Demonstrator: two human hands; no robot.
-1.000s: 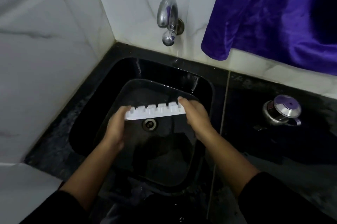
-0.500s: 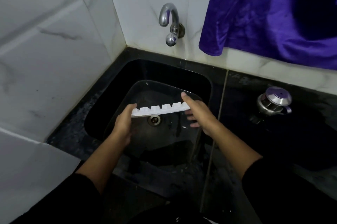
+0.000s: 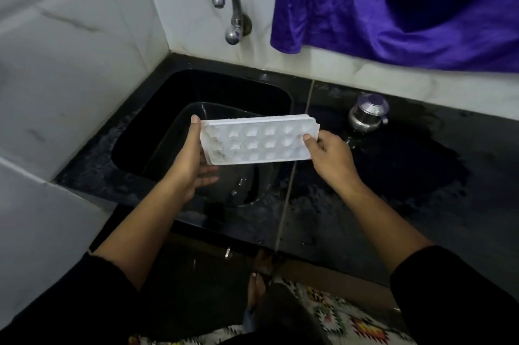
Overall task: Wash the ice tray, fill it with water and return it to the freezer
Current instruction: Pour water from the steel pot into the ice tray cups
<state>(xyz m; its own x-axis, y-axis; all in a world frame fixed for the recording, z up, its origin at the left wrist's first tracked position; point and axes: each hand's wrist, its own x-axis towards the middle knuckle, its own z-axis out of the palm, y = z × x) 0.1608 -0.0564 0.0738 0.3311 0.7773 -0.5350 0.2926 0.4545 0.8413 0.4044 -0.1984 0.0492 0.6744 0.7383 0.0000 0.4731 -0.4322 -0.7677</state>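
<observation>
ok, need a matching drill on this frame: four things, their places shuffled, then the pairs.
Things:
1. tray
2. tap
3. cloth
4. pot

Places:
A. on the counter, right of the sink
B. held between left hand and right hand
C. hanging, top right
D. on the wall above the sink

Pairs: 1-B, 2-D, 3-C, 4-A

The ice tray is above the sink (tap behind it).
</observation>
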